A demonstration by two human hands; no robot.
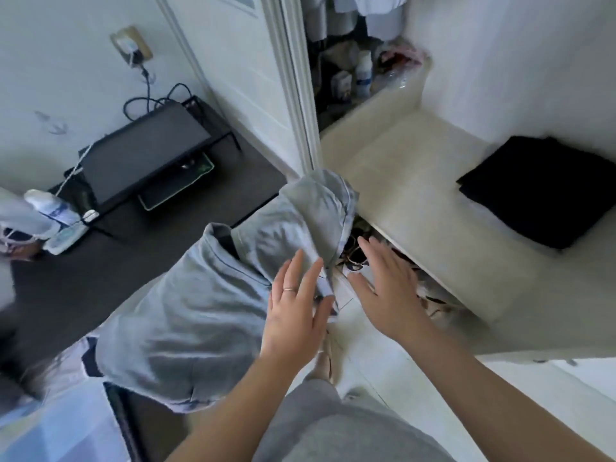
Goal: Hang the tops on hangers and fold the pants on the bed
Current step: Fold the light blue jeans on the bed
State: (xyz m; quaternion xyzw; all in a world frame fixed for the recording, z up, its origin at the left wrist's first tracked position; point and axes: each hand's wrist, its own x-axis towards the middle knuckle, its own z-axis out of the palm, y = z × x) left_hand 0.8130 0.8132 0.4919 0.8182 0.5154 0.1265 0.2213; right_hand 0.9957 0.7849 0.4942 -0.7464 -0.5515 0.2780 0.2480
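Observation:
A grey top hangs in mid-air at the centre of the head view, draped as if on a hanger whose frame is hidden under the cloth. My left hand lies with straight fingers against the top's right edge, thumb near a pale strip of fabric. Just to the right, my right hand is spread flat with fingers apart, holding nothing and apart from the cloth. A folded black garment lies on the white bed at the right.
A dark desk with cables and a bottle stands at the left on dark carpet. A white door frame rises in the middle. Behind it an open closet holds bottles and hanging clothes. Shoes lie under the bed edge.

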